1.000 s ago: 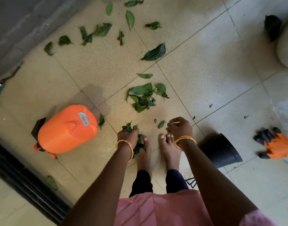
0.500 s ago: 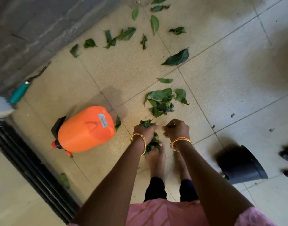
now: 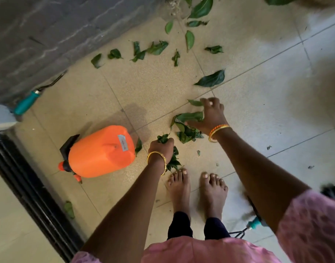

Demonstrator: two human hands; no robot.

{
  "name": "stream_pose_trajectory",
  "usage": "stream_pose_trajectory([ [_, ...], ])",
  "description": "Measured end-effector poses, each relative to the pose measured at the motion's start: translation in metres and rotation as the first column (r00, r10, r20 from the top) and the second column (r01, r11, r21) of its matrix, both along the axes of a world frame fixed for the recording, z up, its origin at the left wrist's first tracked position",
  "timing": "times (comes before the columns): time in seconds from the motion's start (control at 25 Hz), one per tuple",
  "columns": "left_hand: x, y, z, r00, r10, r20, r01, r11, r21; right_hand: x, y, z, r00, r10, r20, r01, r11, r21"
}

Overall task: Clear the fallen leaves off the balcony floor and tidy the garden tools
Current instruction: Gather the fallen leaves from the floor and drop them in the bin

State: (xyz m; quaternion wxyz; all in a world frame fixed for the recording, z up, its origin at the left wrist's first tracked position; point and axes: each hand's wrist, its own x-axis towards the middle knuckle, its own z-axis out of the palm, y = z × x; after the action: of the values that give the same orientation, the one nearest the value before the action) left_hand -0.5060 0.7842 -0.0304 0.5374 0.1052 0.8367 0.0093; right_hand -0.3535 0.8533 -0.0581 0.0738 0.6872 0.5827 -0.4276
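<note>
At the frame's centre, the left hand (image 3: 161, 149) grips a bunch of leaves (image 3: 172, 160) in a closed fist. Just right of it, the right hand (image 3: 210, 116) reaches with spread, relaxed fingers onto a small pile of leaves (image 3: 187, 128) on the tiled floor (image 3: 257, 101). More loose leaves (image 3: 210, 79) lie scattered toward the top. An orange sprayer (image 3: 100, 151) lies left; a teal-handled tool (image 3: 28, 101) rests upper left by the wall.

Person, seen from above. Pink garment (image 3: 206, 251) with a faint woven pattern; short pink sleeve (image 3: 312, 224) on the right arm, lace-like texture. Dark navy leggings (image 3: 180, 224) reach the ankles. Feet (image 3: 213, 190) bare, toenails pale. Left wrist: one gold bangle (image 3: 156, 161). Right wrist: stacked orange and gold bangles (image 3: 218, 130). Forearms uncovered.
</note>
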Motion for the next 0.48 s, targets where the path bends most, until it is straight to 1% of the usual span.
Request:
stream_pose_trajectory([
  [0.08,-0.008,-0.003,-0.009,0.998,0.059,0.003,-0.059,0.998,0.006,-0.01,0.021,-0.025,0.966,0.251,0.07,-0.25,0.968,-0.025],
  [0.16,-0.013,-0.008,-0.018,0.987,0.16,0.009,-0.16,0.987,-0.01,-0.026,0.023,-0.037,0.919,0.384,0.093,-0.382,0.923,-0.041],
  [0.24,-0.016,-0.012,-0.025,0.953,0.296,0.06,-0.294,0.955,-0.034,-0.043,0.008,-0.043,0.88,0.456,0.129,-0.453,0.89,-0.054],
  [0.32,-0.018,-0.016,-0.027,0.897,0.422,0.134,-0.414,0.907,-0.082,-0.055,-0.016,-0.044,0.824,0.536,0.185,-0.54,0.841,-0.028],
  [0.4,-0.021,-0.02,-0.032,0.844,0.5,0.196,-0.481,0.866,-0.14,-0.055,-0.039,-0.044,0.799,0.563,0.21,-0.59,0.803,0.091],
  [0.48,-0.024,-0.017,-0.031,0.768,0.574,0.284,-0.552,0.818,-0.158,-0.045,-0.051,-0.048,0.813,0.562,0.149,-0.582,0.78,0.23],
])
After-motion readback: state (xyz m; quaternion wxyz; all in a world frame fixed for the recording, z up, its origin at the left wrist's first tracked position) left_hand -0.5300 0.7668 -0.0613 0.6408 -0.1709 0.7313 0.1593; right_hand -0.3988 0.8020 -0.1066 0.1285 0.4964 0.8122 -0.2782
